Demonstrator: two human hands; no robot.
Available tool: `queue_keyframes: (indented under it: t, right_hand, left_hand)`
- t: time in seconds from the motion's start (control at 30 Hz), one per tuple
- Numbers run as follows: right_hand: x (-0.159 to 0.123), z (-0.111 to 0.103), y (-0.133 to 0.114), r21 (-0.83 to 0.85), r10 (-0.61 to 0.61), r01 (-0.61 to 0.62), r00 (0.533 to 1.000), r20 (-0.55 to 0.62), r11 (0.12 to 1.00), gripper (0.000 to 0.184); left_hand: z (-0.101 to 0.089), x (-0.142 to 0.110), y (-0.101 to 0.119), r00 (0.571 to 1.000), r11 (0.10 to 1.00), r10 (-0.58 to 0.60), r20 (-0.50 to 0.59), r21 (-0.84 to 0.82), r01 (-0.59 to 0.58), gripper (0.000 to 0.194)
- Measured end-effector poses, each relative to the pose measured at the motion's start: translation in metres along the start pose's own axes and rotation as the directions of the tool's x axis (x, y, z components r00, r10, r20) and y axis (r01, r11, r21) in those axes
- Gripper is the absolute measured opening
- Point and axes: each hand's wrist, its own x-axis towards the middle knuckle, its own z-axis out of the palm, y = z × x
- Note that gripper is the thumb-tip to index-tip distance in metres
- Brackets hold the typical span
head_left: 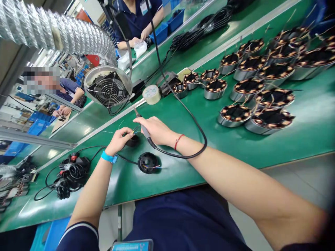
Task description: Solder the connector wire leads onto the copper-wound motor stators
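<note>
In my right hand (157, 130) is a soldering iron (145, 131), its tip tilted up and away from me and its cord looping back over my forearm. My left hand (120, 140) is closed, pinching thin wires (134, 132) at the fingertips, one with a bit of yellow. A fine silvery wire (108, 132) sticks out to the left of those fingers. Beneath them sits a dark round part (133, 141), partly covered by the hand. Nearer me lies a black round housing (148, 162) with several coloured wire ends and a black cable running left.
Several wound motor stators (270, 120) stand on the green bench (183, 174) at right. Bundled black cables (74, 170) lie at left. A fan on a duct (110, 89) hangs ahead, beside a tape roll (151, 94). Two people work across the bench.
</note>
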Motion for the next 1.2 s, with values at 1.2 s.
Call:
queue_keyframes:
  t: [1.2]
  right_hand:
    - [0.004, 0.038, 0.01, -0.047, 0.085, -0.109, 0.931, -0.355, 0.993, 0.033]
  left_hand:
    - [0.032, 0.015, -0.004, 0.965, 0.866, -0.068, 0.254, -0.465, 0.184, 0.032]
